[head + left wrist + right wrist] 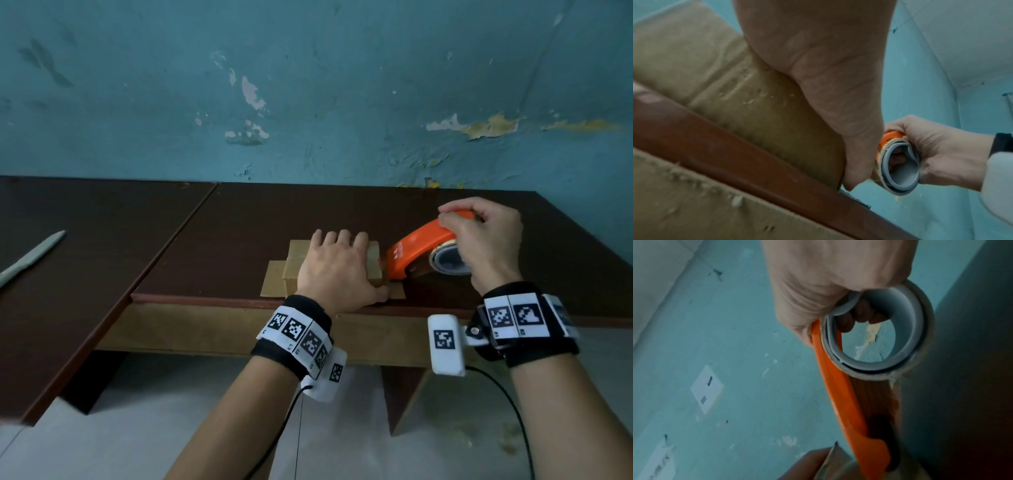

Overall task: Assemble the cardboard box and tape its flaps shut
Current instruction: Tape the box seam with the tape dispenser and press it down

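Note:
A small brown cardboard box (374, 260) sits near the front edge of the dark table (239, 219), with flaps spread flat at its left and right. My left hand (337, 265) lies flat on top of it, fingers straight, thumb down the near right corner. My right hand (479, 233) grips an orange tape dispenser (414, 251) whose front end meets the box's right side. In the right wrist view my fingers curl through the grey core of the tape roll (916, 331). The left wrist view shows the box's side (760, 104) under my palm.
A grey knife (32, 257) lies on the adjoining table at far left. A peeling blue wall (308, 85) stands right behind the table. The table's front edge (239, 301) runs just below the box, with grey floor beneath.

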Demonstrator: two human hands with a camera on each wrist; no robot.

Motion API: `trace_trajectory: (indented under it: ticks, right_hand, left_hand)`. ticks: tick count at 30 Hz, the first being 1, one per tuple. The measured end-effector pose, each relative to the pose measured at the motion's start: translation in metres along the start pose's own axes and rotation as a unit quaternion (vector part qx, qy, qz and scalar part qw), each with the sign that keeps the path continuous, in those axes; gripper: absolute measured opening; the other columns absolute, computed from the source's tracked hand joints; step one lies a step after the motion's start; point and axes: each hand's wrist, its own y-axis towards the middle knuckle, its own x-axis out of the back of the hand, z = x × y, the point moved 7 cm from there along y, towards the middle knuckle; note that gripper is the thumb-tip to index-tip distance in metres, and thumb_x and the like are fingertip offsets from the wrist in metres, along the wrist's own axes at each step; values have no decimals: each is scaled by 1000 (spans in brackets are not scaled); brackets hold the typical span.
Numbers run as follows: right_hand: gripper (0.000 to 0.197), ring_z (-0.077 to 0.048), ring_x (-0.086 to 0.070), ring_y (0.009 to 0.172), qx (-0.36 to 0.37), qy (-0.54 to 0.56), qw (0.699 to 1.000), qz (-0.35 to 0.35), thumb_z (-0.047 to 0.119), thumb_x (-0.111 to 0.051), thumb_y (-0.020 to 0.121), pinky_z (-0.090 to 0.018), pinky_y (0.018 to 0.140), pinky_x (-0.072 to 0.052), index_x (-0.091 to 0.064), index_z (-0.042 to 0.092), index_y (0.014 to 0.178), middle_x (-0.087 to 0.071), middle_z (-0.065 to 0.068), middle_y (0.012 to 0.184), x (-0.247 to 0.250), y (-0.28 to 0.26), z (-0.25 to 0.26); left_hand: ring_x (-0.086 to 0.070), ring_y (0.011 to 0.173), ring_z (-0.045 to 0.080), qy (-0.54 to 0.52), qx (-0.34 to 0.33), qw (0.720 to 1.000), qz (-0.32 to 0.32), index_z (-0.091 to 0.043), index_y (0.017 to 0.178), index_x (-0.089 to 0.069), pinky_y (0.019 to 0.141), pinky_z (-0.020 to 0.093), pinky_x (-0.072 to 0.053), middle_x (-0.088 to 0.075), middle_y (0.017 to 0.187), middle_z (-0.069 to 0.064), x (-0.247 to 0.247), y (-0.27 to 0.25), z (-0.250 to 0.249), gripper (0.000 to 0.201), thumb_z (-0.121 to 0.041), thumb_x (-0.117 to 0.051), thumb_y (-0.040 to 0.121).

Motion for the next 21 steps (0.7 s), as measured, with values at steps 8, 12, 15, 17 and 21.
trace_trajectory:
  ticks: [8, 12, 15, 17, 21]
  right_hand:
    - [8, -5, -63, 75, 70, -88, 993, -20, 26, -74, 79, -33, 69, -55, -75, 32, 85, -62, 20, 75, -12, -8, 21]
    - [5, -15, -65, 81, 113, -138, 984, -25, 29, -74, 79, -31, 71, -52, -74, 31, 84, -62, 16, 76, -16, -14, 38]
    - [7, -19, -66, 86, 156, -190, 969, -10, 33, -73, 79, -33, 72, -53, -72, 30, 85, -69, 9, 86, -23, -19, 55]
    - [7, -21, -66, 87, 194, -230, 954, 2, 34, -72, 81, -33, 71, -51, -70, 31, 87, -70, 7, 89, -34, -27, 69]
    - [9, -25, -61, 85, 320, -330, 888, -4, 27, -70, 78, -36, 75, -43, -72, 29, 86, -72, 4, 86, -66, -58, 97]
  left_hand:
    - [-52, 127, 29, -2, -5, 1000, 5, -21, 147, -44, 112, 46, -37, -56, 136, 7, 2, 1, 0, 101, -87, -58, 72]
    - [-51, 126, 29, -7, -8, 1000, 10, -22, 147, -44, 110, 45, -38, -55, 136, 8, 3, 1, 1, 98, -85, -58, 74]
    - [-51, 126, 29, -12, -10, 1000, 13, -21, 146, -44, 110, 45, -38, -56, 135, 8, 3, 2, 0, 96, -83, -60, 74]
    - [-52, 124, 29, -14, -11, 1000, 12, -20, 143, -47, 108, 45, -39, -57, 132, 8, 3, 2, 1, 93, -81, -61, 74]
    - [-55, 117, 31, -19, -13, 1000, 0, -15, 139, -51, 105, 45, -40, -59, 124, 10, 4, 0, 0, 92, -81, -60, 75]
